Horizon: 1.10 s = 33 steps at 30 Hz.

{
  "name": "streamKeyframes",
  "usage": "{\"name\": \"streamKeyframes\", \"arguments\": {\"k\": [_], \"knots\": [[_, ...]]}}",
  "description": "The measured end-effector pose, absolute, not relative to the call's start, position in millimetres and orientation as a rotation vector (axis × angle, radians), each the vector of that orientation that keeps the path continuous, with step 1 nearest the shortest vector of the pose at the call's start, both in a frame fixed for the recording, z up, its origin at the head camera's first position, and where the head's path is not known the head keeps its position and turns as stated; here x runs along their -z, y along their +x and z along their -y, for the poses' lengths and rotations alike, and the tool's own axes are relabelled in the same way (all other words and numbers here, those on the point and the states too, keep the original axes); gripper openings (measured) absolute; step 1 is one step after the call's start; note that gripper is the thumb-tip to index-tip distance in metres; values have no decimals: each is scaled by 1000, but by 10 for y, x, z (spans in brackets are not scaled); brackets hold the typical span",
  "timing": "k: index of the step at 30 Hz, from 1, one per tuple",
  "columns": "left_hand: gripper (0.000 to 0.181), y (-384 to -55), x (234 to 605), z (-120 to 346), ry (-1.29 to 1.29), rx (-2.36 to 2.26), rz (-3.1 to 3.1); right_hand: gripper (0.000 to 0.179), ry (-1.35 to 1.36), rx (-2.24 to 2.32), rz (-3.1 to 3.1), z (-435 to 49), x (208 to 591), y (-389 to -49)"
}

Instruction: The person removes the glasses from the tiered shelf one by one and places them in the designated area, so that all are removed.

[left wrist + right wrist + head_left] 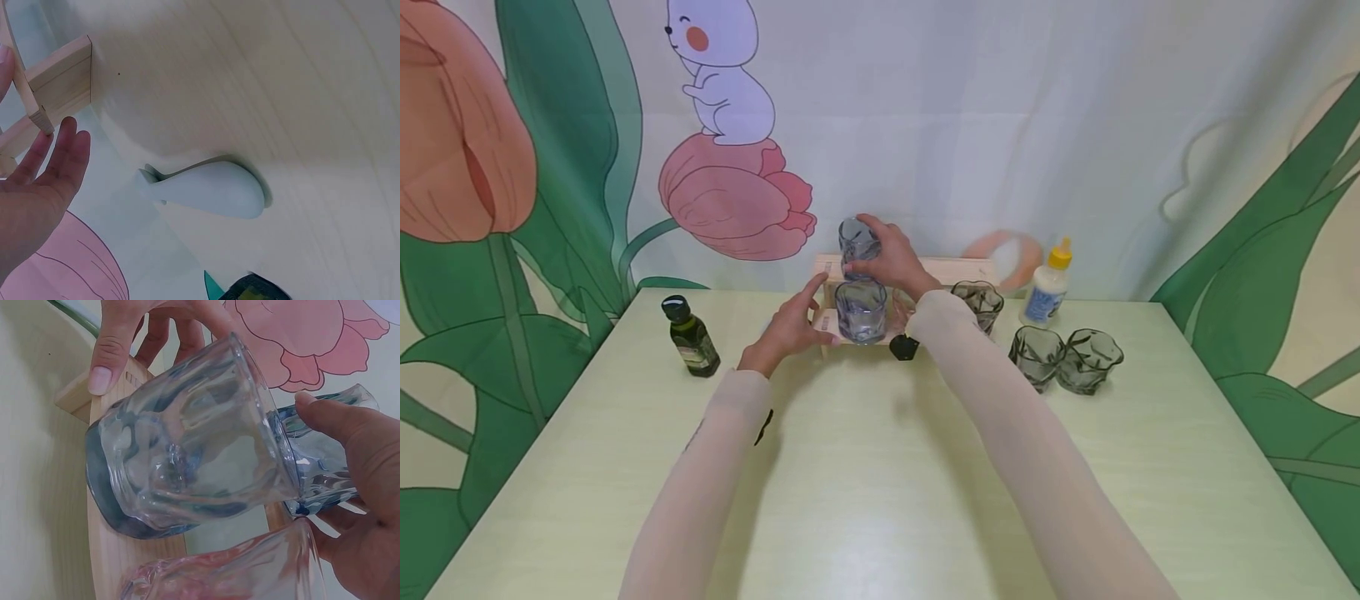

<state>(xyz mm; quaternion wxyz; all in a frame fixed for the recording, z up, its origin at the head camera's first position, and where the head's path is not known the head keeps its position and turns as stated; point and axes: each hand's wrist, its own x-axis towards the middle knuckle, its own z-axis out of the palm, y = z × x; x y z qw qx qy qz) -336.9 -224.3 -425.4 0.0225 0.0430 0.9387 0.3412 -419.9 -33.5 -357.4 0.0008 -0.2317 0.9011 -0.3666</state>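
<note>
A small two-step wooden rack (958, 268) stands against the curtain. My left hand (786, 325) grips its left end, thumb on the front board (103, 481) and fingers behind. On the upper step, my right hand (895, 258) holds a blue-grey glass (856, 233) between thumb and fingers. A clear bluish tumbler (187, 444) stands on the lower step in front of it. Beside that tumbler is a pink glass (219, 575), mostly behind my right wrist in the head view. A smoky grey glass (979, 300) stands toward the rack's right end, partly hidden by my sleeve.
Two more smoky glasses (1036, 350) (1088, 362) stand together right of the rack. Behind them is a white bottle (1045, 296) with a yellow nozzle. A dark green bottle (696, 342) stands at left. A pale whale-shaped object (212, 187) lies near the rack's left end.
</note>
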Motion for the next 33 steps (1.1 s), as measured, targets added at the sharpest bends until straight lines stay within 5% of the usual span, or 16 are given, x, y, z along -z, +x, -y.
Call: {"name": "streamKeyframes", "arguments": {"k": [33], "knots": [[111,-3386,4267,2270,175,-1038,-2924,90,-670,1334,-2801,254,3589,-4176]]}}
